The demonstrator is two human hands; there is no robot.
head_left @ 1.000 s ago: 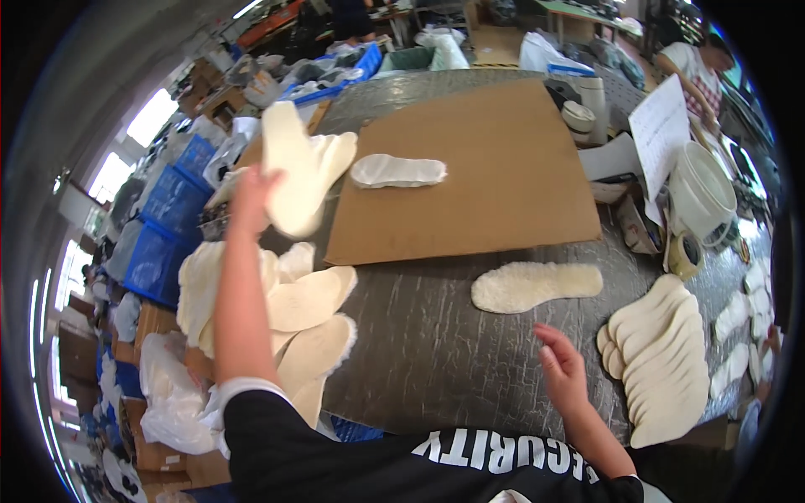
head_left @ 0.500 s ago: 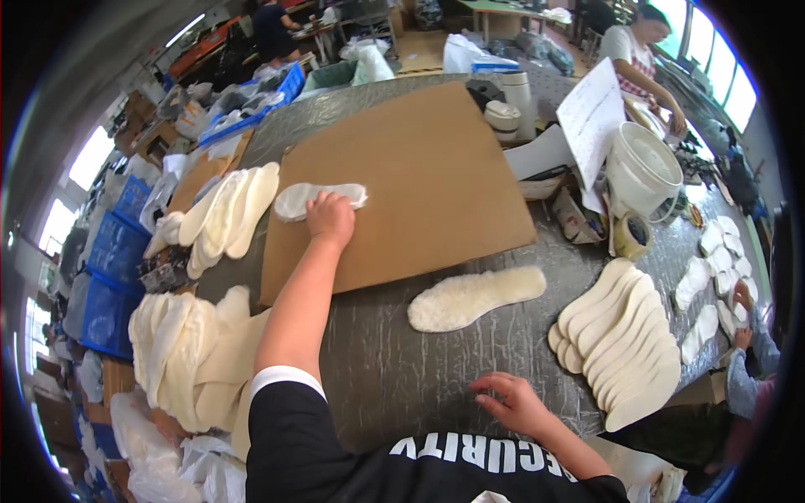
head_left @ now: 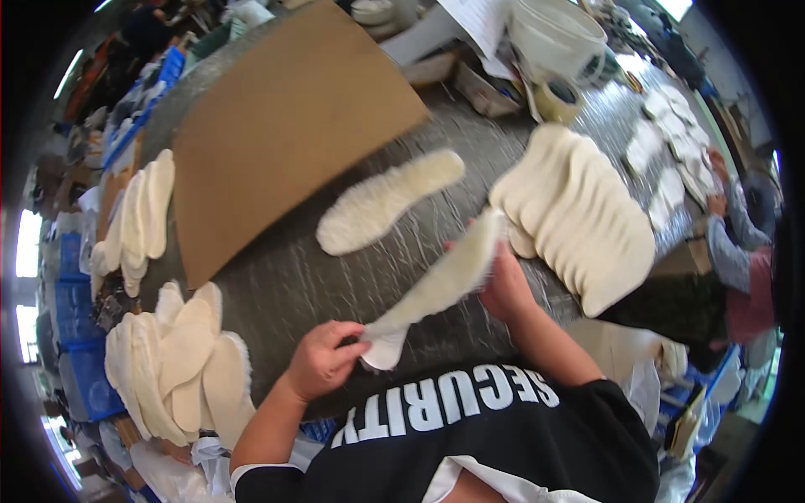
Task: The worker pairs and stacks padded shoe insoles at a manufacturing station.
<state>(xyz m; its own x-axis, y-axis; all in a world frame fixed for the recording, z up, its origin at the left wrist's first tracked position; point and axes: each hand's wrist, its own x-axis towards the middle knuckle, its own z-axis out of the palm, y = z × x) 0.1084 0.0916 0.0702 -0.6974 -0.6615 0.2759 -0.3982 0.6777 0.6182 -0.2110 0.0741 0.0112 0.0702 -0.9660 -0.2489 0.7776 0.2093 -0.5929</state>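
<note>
A cream fleecy insole (head_left: 449,281) is stretched aslant between my two hands, close to my chest. My left hand (head_left: 325,359) pinches its lower end, where a smooth white part hangs down. At the upper end, my right hand (head_left: 506,281) grips the edge, its fingers partly hidden behind the fleece. Beyond it, another fleecy insole (head_left: 390,201) lies flat on the dark table (head_left: 277,310). Near my right hand, overlapping cream insoles (head_left: 574,218) form a fanned stack. More insoles (head_left: 180,360) are piled to the left of my left hand.
A large brown cardboard sheet (head_left: 293,117) covers the table's far left part. Another bunch of insoles (head_left: 142,214) lies beside it. A white bucket (head_left: 558,38) and a tape roll (head_left: 558,101) stand at the back. At the right edge, a co-worker's hands (head_left: 717,184) touch white pieces (head_left: 671,142).
My left hand has left the cardboard and come back toward me. The insole there is gone from it. Both hands now hold an insole. The view has shifted, moving the table leftward and upward.
</note>
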